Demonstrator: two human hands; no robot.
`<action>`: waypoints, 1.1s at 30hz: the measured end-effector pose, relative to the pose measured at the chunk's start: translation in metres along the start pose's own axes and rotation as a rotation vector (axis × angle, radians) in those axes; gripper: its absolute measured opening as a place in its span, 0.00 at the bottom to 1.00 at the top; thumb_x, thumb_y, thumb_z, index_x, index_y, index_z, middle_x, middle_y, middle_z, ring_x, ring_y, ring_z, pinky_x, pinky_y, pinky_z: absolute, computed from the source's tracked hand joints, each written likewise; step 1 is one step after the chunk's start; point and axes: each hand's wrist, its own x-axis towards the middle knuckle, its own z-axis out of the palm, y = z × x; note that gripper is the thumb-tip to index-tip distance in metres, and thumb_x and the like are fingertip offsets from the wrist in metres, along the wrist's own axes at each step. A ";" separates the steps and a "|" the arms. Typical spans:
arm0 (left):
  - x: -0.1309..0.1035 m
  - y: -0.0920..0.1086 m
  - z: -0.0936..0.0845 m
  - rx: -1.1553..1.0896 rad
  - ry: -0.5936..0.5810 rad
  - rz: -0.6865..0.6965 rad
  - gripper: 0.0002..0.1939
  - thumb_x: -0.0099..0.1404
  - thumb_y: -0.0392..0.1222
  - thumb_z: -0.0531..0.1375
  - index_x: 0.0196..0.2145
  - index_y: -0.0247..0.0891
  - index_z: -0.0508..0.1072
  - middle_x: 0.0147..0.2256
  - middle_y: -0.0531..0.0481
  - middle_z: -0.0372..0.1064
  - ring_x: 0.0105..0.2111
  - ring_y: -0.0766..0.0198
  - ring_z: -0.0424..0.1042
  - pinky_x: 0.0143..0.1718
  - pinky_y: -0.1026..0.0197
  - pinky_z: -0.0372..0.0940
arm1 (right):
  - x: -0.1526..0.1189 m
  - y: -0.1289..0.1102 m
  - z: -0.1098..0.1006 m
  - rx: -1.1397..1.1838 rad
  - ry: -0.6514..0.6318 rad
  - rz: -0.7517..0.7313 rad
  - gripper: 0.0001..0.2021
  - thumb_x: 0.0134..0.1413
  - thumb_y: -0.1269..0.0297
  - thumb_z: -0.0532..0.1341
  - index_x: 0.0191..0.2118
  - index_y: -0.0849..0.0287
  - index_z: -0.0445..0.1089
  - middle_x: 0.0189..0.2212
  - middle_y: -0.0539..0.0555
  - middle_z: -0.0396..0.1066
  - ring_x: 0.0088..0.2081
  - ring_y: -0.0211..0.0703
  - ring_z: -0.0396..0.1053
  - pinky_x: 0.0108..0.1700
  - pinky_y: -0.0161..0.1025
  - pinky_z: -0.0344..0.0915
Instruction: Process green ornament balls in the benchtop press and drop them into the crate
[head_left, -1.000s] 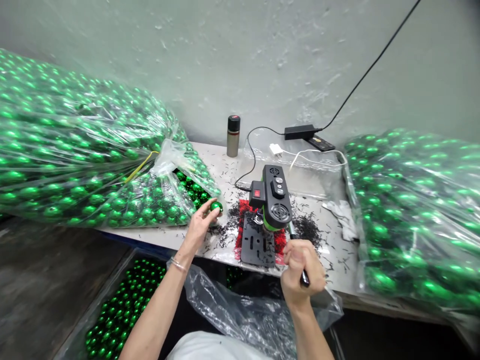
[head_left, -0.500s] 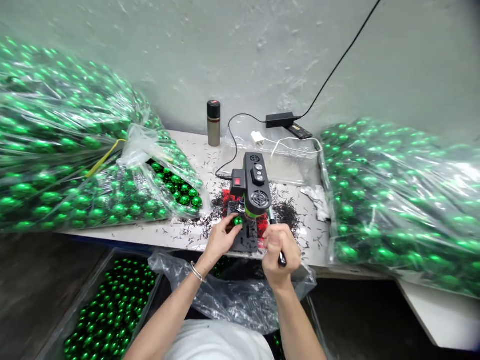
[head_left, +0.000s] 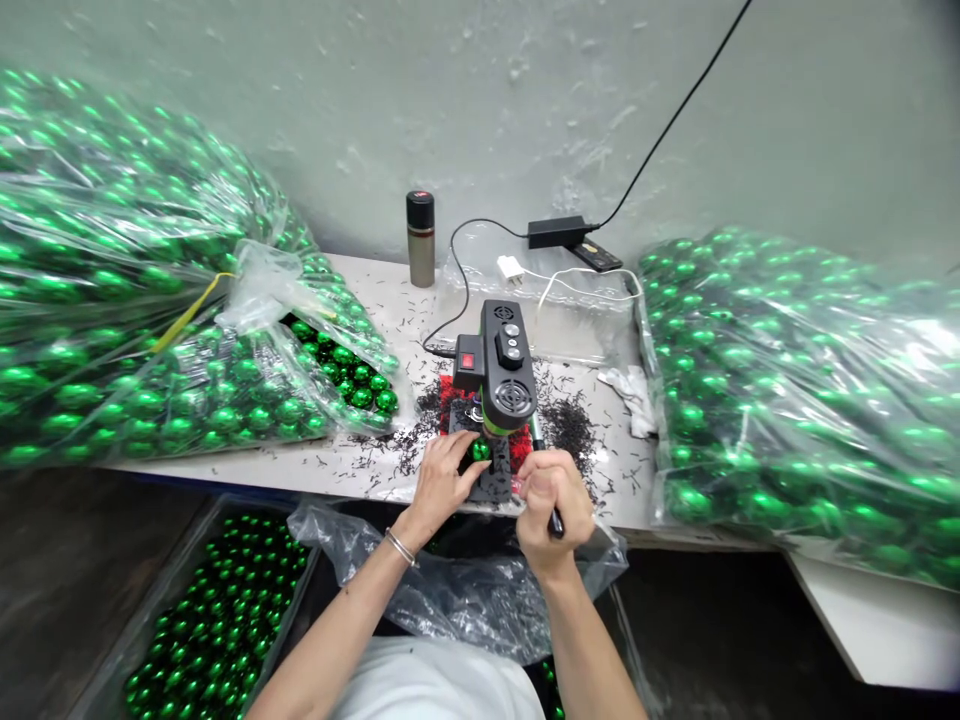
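Note:
A small shiny green ball point(head_left: 481, 450) is between the thumb and fingers of my left hand point(head_left: 444, 477), just under the head of a black bench machine point(head_left: 508, 365). The machine has a red switch, round vents and silver buttons on top, and a dark base plate point(head_left: 491, 487) below. My right hand point(head_left: 556, 508) is wrapped round the machine's lever handle point(head_left: 556, 524), whose black end sticks out below the fist. Black scraps point(head_left: 568, 428) and red bits lie around the base.
Big clear bags of green balls stand at left point(head_left: 135, 290) and right point(head_left: 795, 400). A bin of green balls point(head_left: 217, 610) sits below the table, beside crumpled plastic film point(head_left: 465, 600). Behind the machine are a tumbler point(head_left: 421, 240), a power adapter point(head_left: 556, 232) and a white plug point(head_left: 511, 268).
The green ball and my left fingers have shifted slightly right, toward the machine's head. My right hand stays on the lever. The view has moved a little.

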 end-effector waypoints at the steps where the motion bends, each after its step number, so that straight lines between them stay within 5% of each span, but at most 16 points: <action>1: 0.001 -0.001 0.001 -0.008 0.004 -0.004 0.15 0.65 0.46 0.62 0.48 0.40 0.74 0.47 0.42 0.76 0.47 0.52 0.73 0.52 0.48 0.65 | -0.001 0.000 0.000 0.001 0.002 0.001 0.13 0.60 0.77 0.52 0.26 0.57 0.59 0.21 0.47 0.61 0.27 0.36 0.64 0.29 0.36 0.61; 23: 0.004 -0.009 0.003 -0.122 -0.022 0.015 0.16 0.63 0.49 0.65 0.45 0.38 0.76 0.42 0.42 0.77 0.43 0.53 0.73 0.49 0.48 0.64 | -0.057 0.043 0.018 0.024 0.086 -0.075 0.15 0.68 0.64 0.46 0.28 0.56 0.58 0.28 0.49 0.63 0.28 0.36 0.65 0.42 0.46 0.68; 33: 0.004 -0.009 0.004 -0.155 -0.015 0.001 0.16 0.61 0.47 0.66 0.45 0.39 0.76 0.42 0.42 0.77 0.43 0.52 0.73 0.49 0.47 0.65 | -0.055 0.044 0.014 -0.026 -0.038 -0.136 0.14 0.67 0.67 0.46 0.27 0.56 0.58 0.27 0.48 0.62 0.29 0.37 0.68 0.42 0.45 0.68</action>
